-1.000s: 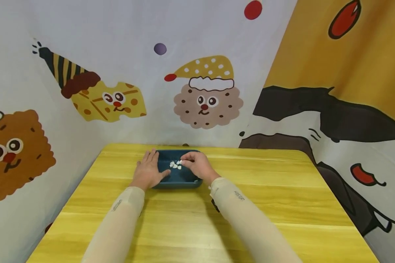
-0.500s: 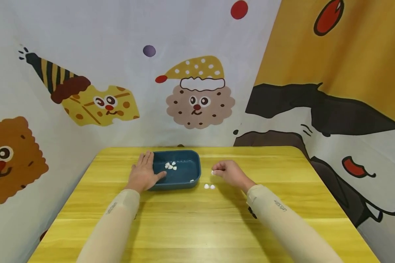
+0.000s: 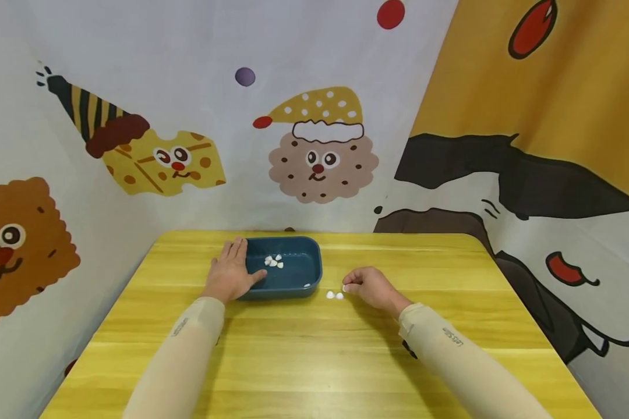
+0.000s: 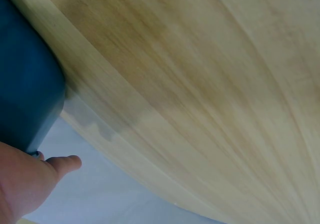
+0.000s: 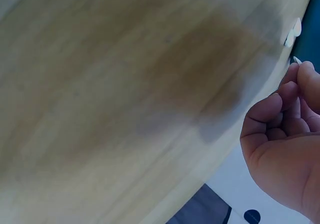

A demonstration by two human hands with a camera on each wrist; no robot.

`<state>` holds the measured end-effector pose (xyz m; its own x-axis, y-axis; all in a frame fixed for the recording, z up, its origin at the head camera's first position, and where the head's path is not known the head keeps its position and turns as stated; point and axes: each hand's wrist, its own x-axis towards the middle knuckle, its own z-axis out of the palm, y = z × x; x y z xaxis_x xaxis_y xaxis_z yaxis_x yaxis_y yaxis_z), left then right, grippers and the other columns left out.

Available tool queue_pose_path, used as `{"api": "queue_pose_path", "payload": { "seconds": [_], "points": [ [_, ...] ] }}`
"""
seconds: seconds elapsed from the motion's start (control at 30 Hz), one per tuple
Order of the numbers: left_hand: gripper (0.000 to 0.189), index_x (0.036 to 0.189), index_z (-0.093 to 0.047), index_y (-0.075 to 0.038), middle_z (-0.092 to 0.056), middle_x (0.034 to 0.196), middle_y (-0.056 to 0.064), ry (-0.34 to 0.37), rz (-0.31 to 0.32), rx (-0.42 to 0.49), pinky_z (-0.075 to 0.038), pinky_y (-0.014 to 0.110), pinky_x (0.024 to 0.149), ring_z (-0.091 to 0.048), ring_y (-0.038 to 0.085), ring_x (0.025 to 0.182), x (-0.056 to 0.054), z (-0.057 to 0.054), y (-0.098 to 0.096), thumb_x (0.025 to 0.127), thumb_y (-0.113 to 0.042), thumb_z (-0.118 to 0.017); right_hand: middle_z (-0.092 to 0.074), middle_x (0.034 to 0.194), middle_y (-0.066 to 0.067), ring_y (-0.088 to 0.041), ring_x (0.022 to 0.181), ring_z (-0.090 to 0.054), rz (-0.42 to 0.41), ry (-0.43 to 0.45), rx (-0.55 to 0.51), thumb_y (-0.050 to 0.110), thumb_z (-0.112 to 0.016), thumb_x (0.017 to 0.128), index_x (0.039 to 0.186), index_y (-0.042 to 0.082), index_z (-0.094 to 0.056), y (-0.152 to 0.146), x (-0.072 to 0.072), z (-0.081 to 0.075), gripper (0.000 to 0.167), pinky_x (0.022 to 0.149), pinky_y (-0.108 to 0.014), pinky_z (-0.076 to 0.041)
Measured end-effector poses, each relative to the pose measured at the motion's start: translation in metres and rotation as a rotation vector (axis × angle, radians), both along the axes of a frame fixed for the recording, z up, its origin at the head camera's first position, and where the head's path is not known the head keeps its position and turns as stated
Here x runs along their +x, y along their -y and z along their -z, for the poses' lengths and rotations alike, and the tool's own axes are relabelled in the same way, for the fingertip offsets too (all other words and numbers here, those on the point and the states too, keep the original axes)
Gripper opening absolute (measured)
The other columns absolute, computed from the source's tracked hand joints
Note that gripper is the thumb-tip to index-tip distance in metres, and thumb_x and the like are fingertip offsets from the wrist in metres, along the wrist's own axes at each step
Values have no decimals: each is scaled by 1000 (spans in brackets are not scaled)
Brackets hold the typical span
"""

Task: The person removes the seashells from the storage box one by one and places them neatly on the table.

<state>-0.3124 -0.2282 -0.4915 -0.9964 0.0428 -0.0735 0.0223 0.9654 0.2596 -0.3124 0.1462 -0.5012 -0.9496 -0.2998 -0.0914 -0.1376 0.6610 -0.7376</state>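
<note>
A dark blue rectangular tray (image 3: pixel 288 285) lies near the back of the table. My left hand (image 3: pixel 230 276) rests on its left rim, fingers straight and thumb reaching over the inside. Several small white shell-like pieces (image 3: pixel 272 263) are grouped in the tray, and another white piece (image 3: pixel 307 285) sits at its front right corner. To the right of the tray, my right hand (image 3: pixel 372 286) pinches one white piece (image 5: pixel 297 60) between thumb and index finger, close over the tabletop. Two more loose white pieces (image 3: pixel 335 295) lie just left of those fingertips.
The yellow wood-grain table (image 3: pixel 304 361) has rounded back corners. Behind it hangs a white and yellow cloth (image 3: pixel 188 46) with cartoon prints, close to the table's back edge. Table surface extends right of my right hand and in front of the tray.
My right hand has moved out of the tray to the right with a white piece, then down towards the two loose ones. The left hand has stayed on the rim.
</note>
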Motion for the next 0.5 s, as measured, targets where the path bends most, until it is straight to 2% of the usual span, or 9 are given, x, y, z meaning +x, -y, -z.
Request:
{"api": "queue_pose_path", "payload": {
  "seconds": [0.5],
  "points": [
    [109,173,-1,-5,0,182,18,9,-3,-7,-15,75,130,2,42,168,-1,-1,-1,103,-66,-59,-77,97,1,-12,85,-64,13,0,43,14,-76,100,100,13,-80,-2,2,7,5,77,-28,-55]
  ]
}}
